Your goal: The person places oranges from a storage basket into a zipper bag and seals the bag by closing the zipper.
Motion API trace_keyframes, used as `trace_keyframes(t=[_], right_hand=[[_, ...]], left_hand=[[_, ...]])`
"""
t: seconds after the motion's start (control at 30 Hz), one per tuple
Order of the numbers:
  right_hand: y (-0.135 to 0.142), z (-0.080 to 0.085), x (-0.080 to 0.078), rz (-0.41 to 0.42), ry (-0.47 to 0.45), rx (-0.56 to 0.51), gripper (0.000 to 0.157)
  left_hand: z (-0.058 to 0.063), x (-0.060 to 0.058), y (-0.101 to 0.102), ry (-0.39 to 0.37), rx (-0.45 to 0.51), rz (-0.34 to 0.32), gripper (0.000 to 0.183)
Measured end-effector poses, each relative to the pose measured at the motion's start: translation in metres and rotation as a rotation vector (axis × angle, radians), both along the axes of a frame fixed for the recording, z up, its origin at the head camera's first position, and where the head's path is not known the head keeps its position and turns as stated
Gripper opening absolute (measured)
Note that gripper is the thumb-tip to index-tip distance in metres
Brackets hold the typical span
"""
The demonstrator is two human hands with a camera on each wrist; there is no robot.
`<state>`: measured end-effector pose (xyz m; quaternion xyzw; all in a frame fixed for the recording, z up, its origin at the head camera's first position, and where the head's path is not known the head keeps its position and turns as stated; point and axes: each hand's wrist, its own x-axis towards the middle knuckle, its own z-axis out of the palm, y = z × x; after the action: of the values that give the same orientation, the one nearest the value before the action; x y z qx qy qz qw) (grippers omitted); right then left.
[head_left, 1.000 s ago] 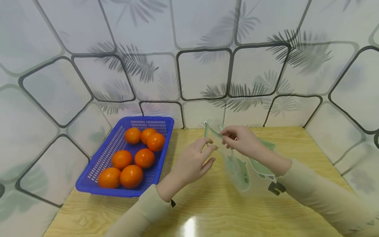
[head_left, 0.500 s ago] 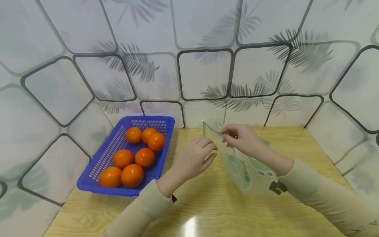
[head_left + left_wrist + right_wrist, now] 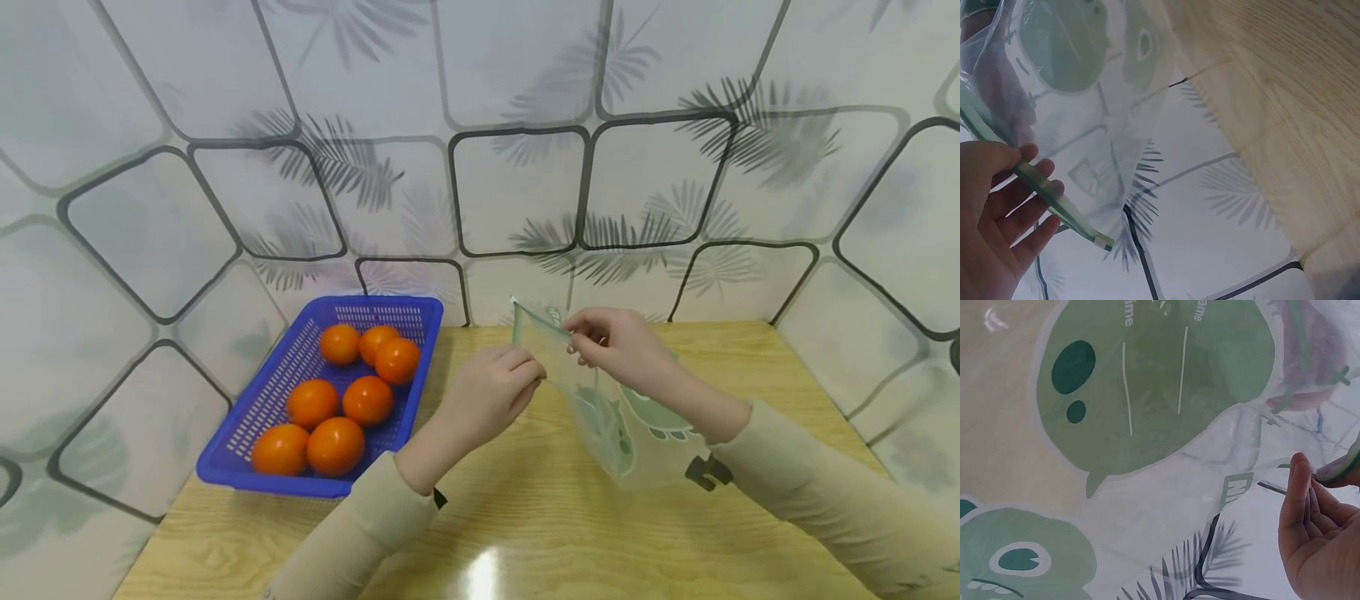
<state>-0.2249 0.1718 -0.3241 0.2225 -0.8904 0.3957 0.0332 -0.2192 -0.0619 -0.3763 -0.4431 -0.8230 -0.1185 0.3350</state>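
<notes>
A clear zip bag (image 3: 611, 429) printed with green cartoon shapes is held up over the right half of the table. My left hand (image 3: 487, 387) pinches one side of its mouth; in the left wrist view, thumb and fingers lie on opposite sides of the green zip strip (image 3: 1054, 199). A pale slider (image 3: 1102, 242) sits near the strip's end. On the other side of the mouth, my right hand (image 3: 622, 342) pinches the green edge between thumb and fingertips, as the right wrist view also shows. The mouth is parted between the two hands. No fruit shows in the bag.
To the left stands a blue plastic basket (image 3: 416, 392) holding several oranges (image 3: 336, 446). The wooden table (image 3: 547, 542) meets a patterned wall (image 3: 517, 192) at the back, with more patterned panels on both sides.
My left fingers, loosely spread near the mouth a second ago, have closed on the bag's near edge. The right hand has risen slightly with its edge. Basket and oranges stay put.
</notes>
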Motion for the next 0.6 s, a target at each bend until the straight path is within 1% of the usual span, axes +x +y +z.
trace_keyframes(t=[0.17, 0.27, 0.43, 0.53, 0.6], right_hand=[[0.002, 0.003, 0.000, 0.001, 0.041, -0.005, 0.025], [0.003, 0.004, 0.000, 0.009, 0.055, -0.007, 0.025], [0.003, 0.004, 0.000, 0.019, 0.070, -0.016, 0.024], [0.004, 0.003, 0.000, 0.018, 0.083, -0.021, 0.025], [0.005, 0.003, 0.000, 0.015, 0.095, -0.017, 0.026]], left_hand=[[0.000, 0.003, -0.005, -0.010, 0.019, 0.003, 0.005], [-0.001, 0.004, -0.008, -0.036, 0.035, 0.008, 0.004], [-0.004, 0.003, -0.011, -0.069, 0.064, 0.006, 0.004], [-0.006, 0.002, -0.012, -0.085, 0.068, 0.003, 0.001], [-0.006, 0.003, -0.012, -0.097, 0.066, 0.006, 0.002]])
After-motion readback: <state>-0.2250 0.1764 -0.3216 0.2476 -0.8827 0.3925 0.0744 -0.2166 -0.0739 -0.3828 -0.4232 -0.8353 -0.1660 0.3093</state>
